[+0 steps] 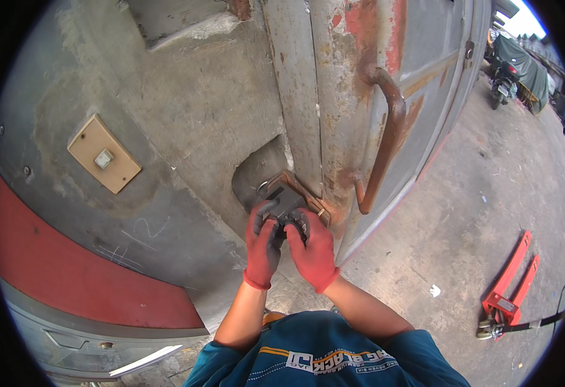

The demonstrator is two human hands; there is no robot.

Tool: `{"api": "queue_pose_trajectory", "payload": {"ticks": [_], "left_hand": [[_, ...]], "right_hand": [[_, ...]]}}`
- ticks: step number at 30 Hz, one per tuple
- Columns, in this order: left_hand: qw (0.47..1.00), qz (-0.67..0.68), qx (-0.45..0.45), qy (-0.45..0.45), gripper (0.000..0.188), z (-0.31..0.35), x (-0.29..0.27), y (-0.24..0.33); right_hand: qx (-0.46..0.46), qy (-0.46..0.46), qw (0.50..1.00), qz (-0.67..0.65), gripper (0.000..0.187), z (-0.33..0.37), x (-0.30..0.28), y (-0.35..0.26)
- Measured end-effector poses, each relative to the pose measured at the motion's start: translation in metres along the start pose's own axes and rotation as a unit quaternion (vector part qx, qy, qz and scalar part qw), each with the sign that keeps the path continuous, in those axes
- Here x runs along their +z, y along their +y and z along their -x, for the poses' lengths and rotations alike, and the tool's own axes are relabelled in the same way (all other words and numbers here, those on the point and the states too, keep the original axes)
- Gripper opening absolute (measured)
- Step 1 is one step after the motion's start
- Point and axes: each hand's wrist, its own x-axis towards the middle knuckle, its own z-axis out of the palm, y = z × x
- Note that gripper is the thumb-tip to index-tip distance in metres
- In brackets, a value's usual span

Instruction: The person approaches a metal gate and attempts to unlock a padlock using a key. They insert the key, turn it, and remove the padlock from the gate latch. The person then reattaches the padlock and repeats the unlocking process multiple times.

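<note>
A dark grey, boxy padlock (285, 200) sits at a rusty hasp (313, 201) beside the metal door's edge. My left hand (263, 250), in a red glove with dark fingertips, is closed on the padlock's lower left side. From the right, my right hand (314, 250) in a matching glove pinches its lower edge. Both sets of fingertips meet below the dark face, and whatever lies between them is hidden. A metal ring (262, 189) shows at the padlock's upper left, against a hollow (247, 177) cut into the concrete wall.
A rusty pull handle (392, 135) sticks out from the grey door (424, 97) on the right. On the wall at left is a beige switch plate (118, 169). A red pallet jack (506, 290) stands on the concrete floor. Farther off are a motorbike (503, 84) and a green cover (521, 61).
</note>
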Motion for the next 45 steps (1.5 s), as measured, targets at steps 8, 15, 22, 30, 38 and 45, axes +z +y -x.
{"api": "queue_pose_trajectory", "payload": {"ticks": [8,15,22,30,38,45], "left_hand": [[0.999,-0.013,-0.007,-0.034,0.043,0.000,-0.015,-0.004],[0.999,-0.020,-0.016,-0.031,0.044,0.000,-0.019,-0.004],[0.999,-0.027,-0.026,-0.039,0.046,0.000,-0.022,-0.002],[1.000,-0.022,-0.014,-0.014,0.046,0.000,-0.019,-0.007],[0.999,0.030,-0.029,-0.031,0.044,0.001,-0.022,-0.004],[1.000,-0.011,-0.014,-0.008,0.043,0.003,-0.027,-0.012]], "right_hand": [[-0.006,-0.001,0.994,0.113,0.026,-0.008,0.000,0.001],[-0.043,0.023,0.984,0.172,0.024,-0.006,0.003,0.001],[-0.064,0.041,0.985,0.157,0.024,-0.007,0.007,0.007],[-0.069,0.057,0.984,0.152,0.026,-0.008,0.018,0.024],[-0.149,0.073,0.977,0.133,0.026,-0.007,0.021,0.038],[-0.075,0.057,0.995,0.030,0.029,0.004,0.017,0.042]]}}
